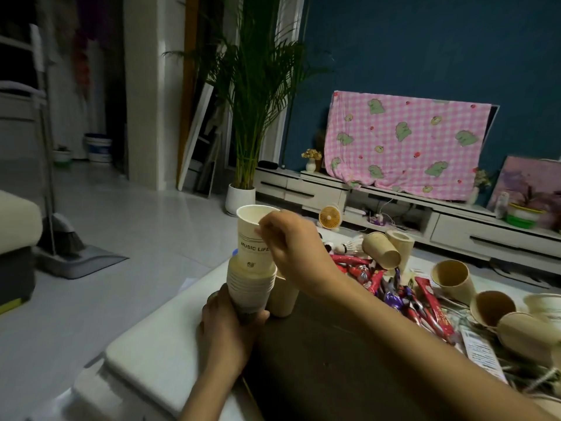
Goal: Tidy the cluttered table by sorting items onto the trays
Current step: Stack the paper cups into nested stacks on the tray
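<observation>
Paper cup [252, 238], seemingly empty, in cup stack [249, 287]

A: Left hand [226, 323]?
B: Low, thumb and fingers wrapped round base of cup stack [250, 287]; bare forearm up from bottom edge.
A: Right hand [291, 241]?
B: Higher, wrist bent down, fingertips pinching rim of top cup [253, 238]; bare forearm in from lower right. 2 hands near, not touching.

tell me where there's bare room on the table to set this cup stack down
The dark tabletop patch between the left hand and the right forearm is bare, and so is the pale slab left of the cup stack. Right of the forearm it is crowded: red snack packets and tipped cups.
</observation>
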The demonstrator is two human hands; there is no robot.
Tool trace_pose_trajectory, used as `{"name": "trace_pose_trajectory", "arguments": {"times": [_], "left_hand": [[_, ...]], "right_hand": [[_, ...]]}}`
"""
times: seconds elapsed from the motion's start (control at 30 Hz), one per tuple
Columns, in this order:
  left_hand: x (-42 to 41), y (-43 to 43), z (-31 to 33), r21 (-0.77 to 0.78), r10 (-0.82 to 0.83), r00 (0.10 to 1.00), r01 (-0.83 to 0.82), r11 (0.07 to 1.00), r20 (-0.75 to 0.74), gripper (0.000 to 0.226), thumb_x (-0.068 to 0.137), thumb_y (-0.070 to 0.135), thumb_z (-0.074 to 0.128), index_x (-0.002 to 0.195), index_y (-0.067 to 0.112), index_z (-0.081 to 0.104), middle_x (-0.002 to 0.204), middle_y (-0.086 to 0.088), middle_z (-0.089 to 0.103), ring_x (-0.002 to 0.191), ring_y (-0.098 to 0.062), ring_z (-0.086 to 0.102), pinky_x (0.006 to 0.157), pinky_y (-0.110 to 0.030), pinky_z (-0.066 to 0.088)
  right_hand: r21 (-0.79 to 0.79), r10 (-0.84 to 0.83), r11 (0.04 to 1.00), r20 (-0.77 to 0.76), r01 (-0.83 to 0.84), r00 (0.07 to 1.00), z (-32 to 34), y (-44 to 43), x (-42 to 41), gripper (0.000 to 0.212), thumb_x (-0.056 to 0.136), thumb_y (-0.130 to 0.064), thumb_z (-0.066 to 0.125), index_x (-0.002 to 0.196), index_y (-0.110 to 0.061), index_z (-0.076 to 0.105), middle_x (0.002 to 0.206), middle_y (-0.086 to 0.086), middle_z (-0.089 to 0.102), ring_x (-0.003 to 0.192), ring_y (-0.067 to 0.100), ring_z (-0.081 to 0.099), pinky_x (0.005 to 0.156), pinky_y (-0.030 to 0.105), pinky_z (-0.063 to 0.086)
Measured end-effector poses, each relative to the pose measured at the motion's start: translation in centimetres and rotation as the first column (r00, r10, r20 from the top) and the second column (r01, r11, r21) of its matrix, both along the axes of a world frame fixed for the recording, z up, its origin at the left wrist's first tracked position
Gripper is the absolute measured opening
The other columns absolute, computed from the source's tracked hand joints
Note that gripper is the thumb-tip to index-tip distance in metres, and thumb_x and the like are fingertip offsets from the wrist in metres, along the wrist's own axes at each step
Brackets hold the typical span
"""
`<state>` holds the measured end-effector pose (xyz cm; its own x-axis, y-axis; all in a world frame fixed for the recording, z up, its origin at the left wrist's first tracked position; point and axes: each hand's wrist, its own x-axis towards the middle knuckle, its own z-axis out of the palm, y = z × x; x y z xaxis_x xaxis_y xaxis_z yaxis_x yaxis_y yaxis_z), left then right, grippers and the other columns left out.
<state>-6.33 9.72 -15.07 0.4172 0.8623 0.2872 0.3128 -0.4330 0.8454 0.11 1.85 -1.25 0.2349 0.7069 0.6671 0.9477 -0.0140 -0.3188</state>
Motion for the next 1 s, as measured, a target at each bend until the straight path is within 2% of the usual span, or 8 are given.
{"name": "trace_pose_trajectory", "arguments": {"times": [0.07, 0.27, 0.43, 0.53, 0.73, 0.8, 0.9, 1.0], "left_hand": [[0.1, 0.0, -0.1, 0.010, 0.004, 1.000, -0.004, 1.000, -0.002, 0.062, 0.065, 0.041, 0.075, 0.119, 0.022, 0.051, 0.114, -0.003, 0.060, 0.110, -0.025, 0.054, 0.089, -0.042, 0.047], [-0.1, -0.4, -0.6, 0.034, 0.022, 0.999, -0.023, 0.999, 0.040, 0.064, 0.071, 0.037, 0.074, 0.125, 0.019, 0.047, 0.124, -0.005, 0.052, 0.119, -0.026, 0.043, 0.094, -0.039, 0.040], [-0.1, -0.3, -0.4, 0.033, 0.019, 0.999, -0.020, 0.999, 0.030, 0.095, 0.069, 0.042, 0.076, 0.143, 0.013, 0.024, 0.138, -0.009, 0.043, 0.129, -0.026, 0.032, 0.101, -0.038, 0.032], [-0.9, -1.6, 0.4, 0.017, 0.075, 0.995, -0.076, 0.997, 0.060, 0.122, 0.064, 0.046, 0.079, 0.147, 0.010, -0.002, 0.149, -0.015, 0.023, 0.138, -0.029, 0.017, 0.112, -0.043, 0.020], [-3.6, -6.5, 3.7, 0.339, 0.131, 0.827, -0.361, 0.869, 0.547, 0.054, 0.082, 0.028, 0.044, 0.120, -0.011, 0.044, 0.123, -0.031, 0.043, 0.114, -0.031, 0.039, 0.095, -0.030, 0.032], [-2.8, -9.3, 5.5, 0.348, -0.005, 0.850, -0.211, 0.913, 0.527, 0.031, 0.087, 0.020, 0.041, 0.110, 0.002, 0.051, 0.114, -0.019, 0.051, 0.101, -0.019, 0.047, 0.084, -0.028, 0.039], [-0.4, -13.6, 6.9, 0.343, -0.300, 0.935, 0.223, 0.912, 0.190, 0.016, 0.094, 0.018, 0.044, 0.107, 0.027, 0.048, 0.108, 0.007, 0.049, 0.084, 0.001, 0.047, 0.068, -0.013, 0.036], [1.7, -17.0, 6.1, 0.214, -0.527, 0.848, 0.526, 0.823, -0.057, 0.024, 0.094, 0.024, 0.047, 0.119, 0.027, 0.048, 0.116, 0.011, 0.045, 0.095, -0.001, 0.048, 0.079, -0.018, 0.040]], "right_hand": [[-0.044, -0.009, 0.999, -0.018, 0.008, 1.000, -0.5, 0.4, 0.3, 0.014, 0.094, -0.017, 0.052, 0.095, -0.005, 0.060, 0.089, 0.000, 0.053, 0.081, 0.010, 0.049, 0.067, 0.015, 0.039], [-0.521, -0.028, 0.852, 0.051, 0.050, 0.998, -3.4, 0.6, 0.6, 0.024, 0.099, -0.028, 0.039, 0.084, -0.016, 0.053, 0.086, 0.006, 0.056, 0.082, 0.021, 0.050, 0.066, 0.030, 0.035], [-0.434, -0.042, 0.900, 0.003, 0.039, 0.999, -2.9, -0.7, 1.1, 0.037, 0.097, -0.033, 0.045, 0.130, -0.019, 0.050, 0.132, 0.003, 0.050, 0.112, 0.018, 0.052, 0.097, 0.034, 0.041], [-0.319, -0.049, 0.948, -0.114, 0.010, 0.992, -1.9, -3.4, 2.0, 0.033, 0.095, -0.022, 0.050, 0.128, -0.018, 0.051, 0.128, 0.001, 0.054, 0.106, 0.008, 0.053, 0.091, 0.026, 0.046], [-0.411, -0.250, 0.906, -0.331, 0.100, 0.910, 0.1, -12.9, 5.2, 0.022, 0.093, -0.018, 0.050, 0.115, -0.018, 0.052, 0.100, -0.010, 0.055, 0.071, 0.008, 0.061, 0.057, 0.015, 0.051], [-0.487, -0.360, 0.855, -0.309, 0.179, 0.880, 0.8, -17.3, 6.4, 0.019, 0.092, -0.018, 0.053, 0.111, -0.015, 0.056, 0.095, -0.008, 0.057, 0.071, 0.008, 0.061, 0.053, 0.011, 0.048], [-0.614, -0.501, 0.736, -0.211, 0.284, 0.840, 1.3, -23.3, 7.7, 0.022, 0.091, -0.022, 0.056, 0.111, -0.015, 0.057, 0.098, -0.005, 0.059, 0.075, 0.007, 0.060, 0.052, 0.010, 0.046], [-0.715, -0.602, 0.595, -0.096, 0.366, 0.792, 0.8, -28.2, 7.9, 0.031, 0.087, -0.029, 0.062, 0.115, -0.019, 0.055, 0.109, -0.004, 0.058, 0.084, 0.004, 0.058, 0.059, 0.011, 0.047]]}}
